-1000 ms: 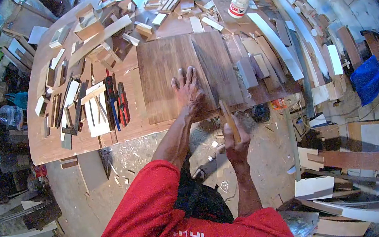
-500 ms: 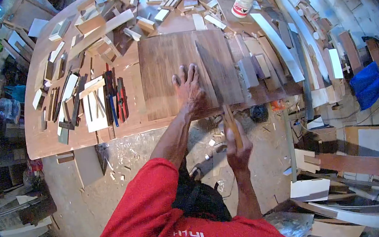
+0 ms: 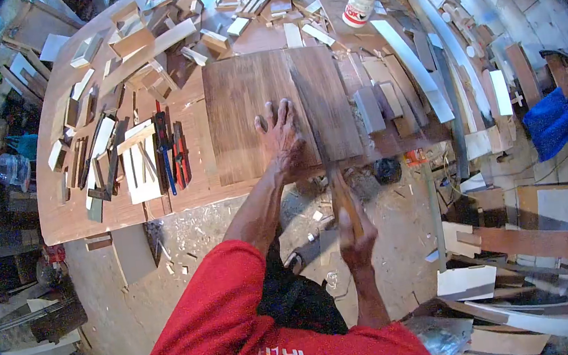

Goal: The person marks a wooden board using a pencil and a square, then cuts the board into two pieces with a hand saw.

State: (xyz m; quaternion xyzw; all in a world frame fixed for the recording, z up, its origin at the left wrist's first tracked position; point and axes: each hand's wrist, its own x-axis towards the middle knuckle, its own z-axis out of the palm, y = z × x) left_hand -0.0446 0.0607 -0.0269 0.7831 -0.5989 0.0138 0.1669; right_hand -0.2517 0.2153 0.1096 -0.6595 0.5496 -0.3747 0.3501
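A brown wood-grained board (image 3: 241,87) lies flat on the workbench, its near edge close to the bench's front edge. My left hand (image 3: 283,138) presses on its middle with fingers stretched out and spread. Past the front edge, my right hand (image 3: 356,232) is closed around the wooden handle of a handsaw (image 3: 344,195). The saw's long, thin dark blade runs away from me along a line in the board, right of my left hand. How deep the blade sits in the board cannot be made out.
Wood offcuts (image 3: 369,110) lie right of the board, and more are heaped at the back. A white glue bottle (image 3: 357,9) stands at the back right. Left are red and blue bar-shaped tools (image 3: 180,155) and a white panel (image 3: 140,170). Wood chips litter the floor (image 3: 197,223).
My right hand has drawn the saw a little back toward my body. My left hand stays spread on the board. The view has shifted slightly.
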